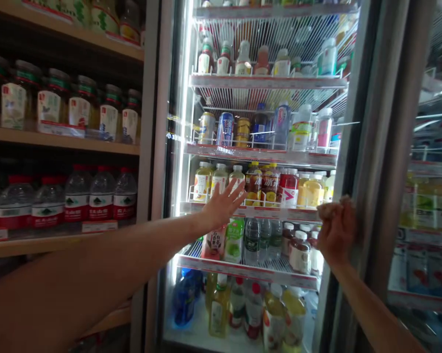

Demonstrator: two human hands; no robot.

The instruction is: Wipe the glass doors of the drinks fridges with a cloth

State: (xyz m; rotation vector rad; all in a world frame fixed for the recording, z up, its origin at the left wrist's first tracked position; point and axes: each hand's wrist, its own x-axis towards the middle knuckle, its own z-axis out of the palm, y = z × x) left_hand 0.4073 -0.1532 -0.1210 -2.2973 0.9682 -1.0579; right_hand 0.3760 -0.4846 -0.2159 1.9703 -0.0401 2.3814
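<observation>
My left hand (221, 207) stretches out with fingers spread in front of a lit drinks fridge (256, 213). It holds nothing; whether it touches the glass I cannot tell. Just behind its fingers are bottles with white caps (237, 172) and dark iced tea bottles (254, 184). Near the right side of the fridge door, my right hand (338, 240) is closed around a crumpled, brownish cloth (330, 209). Reflections streak across the glass in front of the cans (225, 128).
Wooden shelves (107, 145) on the left carry dark bottles (54, 100) and red-capped water bottles (101, 193). A metal door frame (386, 162) runs upright beside my right hand, with another drinks cabinet (427, 196) beyond it. Several bottles (218, 309) stand at the fridge bottom.
</observation>
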